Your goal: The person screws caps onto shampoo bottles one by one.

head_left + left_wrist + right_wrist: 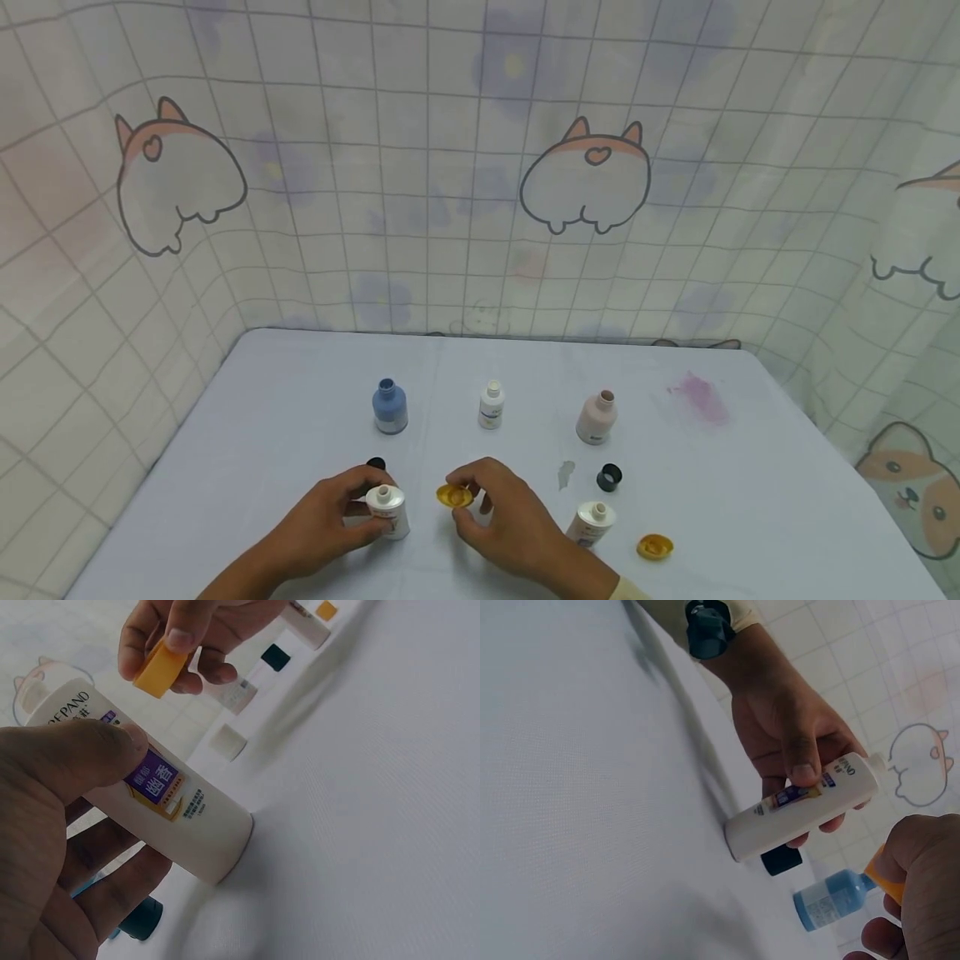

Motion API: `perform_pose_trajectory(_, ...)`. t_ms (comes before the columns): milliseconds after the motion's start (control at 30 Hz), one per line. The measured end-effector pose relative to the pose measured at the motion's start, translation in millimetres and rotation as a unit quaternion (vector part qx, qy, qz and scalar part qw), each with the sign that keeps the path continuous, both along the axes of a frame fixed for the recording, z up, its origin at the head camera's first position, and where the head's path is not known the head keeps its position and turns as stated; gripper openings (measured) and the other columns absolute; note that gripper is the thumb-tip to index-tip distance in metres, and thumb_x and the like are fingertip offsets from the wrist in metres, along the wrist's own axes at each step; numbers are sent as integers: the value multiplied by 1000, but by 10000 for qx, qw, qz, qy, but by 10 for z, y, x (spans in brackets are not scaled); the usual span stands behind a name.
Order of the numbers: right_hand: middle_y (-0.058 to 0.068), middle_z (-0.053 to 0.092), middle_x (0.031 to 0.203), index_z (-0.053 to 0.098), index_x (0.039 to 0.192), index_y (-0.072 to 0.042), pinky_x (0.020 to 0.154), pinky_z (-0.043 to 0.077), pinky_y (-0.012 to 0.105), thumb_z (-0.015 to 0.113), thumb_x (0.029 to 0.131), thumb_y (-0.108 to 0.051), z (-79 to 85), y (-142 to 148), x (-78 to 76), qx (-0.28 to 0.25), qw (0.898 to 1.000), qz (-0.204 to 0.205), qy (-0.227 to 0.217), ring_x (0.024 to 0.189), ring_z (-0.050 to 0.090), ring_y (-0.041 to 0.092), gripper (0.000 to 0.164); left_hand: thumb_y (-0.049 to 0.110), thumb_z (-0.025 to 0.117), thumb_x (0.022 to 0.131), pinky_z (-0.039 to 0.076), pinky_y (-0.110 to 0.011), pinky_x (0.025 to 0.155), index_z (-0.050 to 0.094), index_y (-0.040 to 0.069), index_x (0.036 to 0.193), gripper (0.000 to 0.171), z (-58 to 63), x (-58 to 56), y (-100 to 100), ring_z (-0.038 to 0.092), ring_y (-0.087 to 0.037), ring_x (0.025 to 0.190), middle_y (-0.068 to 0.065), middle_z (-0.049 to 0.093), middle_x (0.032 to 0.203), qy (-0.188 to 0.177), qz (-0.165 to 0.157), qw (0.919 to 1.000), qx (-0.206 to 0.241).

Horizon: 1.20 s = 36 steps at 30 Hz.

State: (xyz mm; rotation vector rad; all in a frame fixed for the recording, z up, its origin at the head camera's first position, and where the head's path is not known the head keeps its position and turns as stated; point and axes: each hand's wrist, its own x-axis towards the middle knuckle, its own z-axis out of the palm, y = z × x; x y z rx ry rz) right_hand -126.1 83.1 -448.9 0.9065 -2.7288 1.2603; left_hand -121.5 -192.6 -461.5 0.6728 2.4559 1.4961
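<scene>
Left hand (pixel 791 739); wristband (pixel 708 631), right-wrist view

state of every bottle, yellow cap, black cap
Held white cylindrical bottle: uncapped
Rightmost white bottle: standing, uncapped
Blue round bottle: standing, uncapped
Pink round bottle: standing, uncapped
Small white bottle: standing, top unclear
Held yellow oval cap: off
Other yellow cap: off
Right black round cap: off
Left black cap: off
</scene>
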Motion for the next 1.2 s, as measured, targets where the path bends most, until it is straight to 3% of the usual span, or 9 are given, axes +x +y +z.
perform_pose_trajectory(200,-17,52,106,52,113,-29,68,51,18,66,86,-22,16,-12,3,10,10000,-11,-40,86,51,0,31,30,75,80,50,-23,88,53,20,121,48,-51,20,4,60,-13,103,7,58,114,14,-41,10000,-29)
perform_pose_trajectory(467,-17,52,105,53,113,-27,68,51,18,66,87,-22,44,-26,7,28,9999,-12,-135,86,51,0,30,24,76,80,49,-25,90,51,24,123,49,-104,6,17,57,-11,106,10,58,115,-55,-73,9996,-258)
perform_pose_trajectory(800,-13,52,102,52,114,-22,68,51,18,68,85,-19,79,-45,0,-72,9997,-94,-217,83,54,7,32,31,76,79,51,-25,86,51,29,120,48,-125,-31,3,59,-9,100,12,57,113,84,-39,9986,-517)
perform_pose_trajectory(967,-13,52,103,51,108,-26,69,52,19,68,84,-18,96,-73,-10,-162,9989,-144,-411,84,55,8,31,29,76,79,51,-24,86,51,31,118,46,-133,-38,0,60,-9,99,11,59,111,89,-66,9988,-470)
perform_pose_trajectory(1200,-11,57,113,52,112,-24,71,54,21,66,82,-10,121,-92,-29,-363,9981,-85,-495,86,58,6,36,28,76,79,50,-22,86,52,29,117,45,-136,-36,-2,60,-10,99,10,59,110,108,-103,9993,-338)
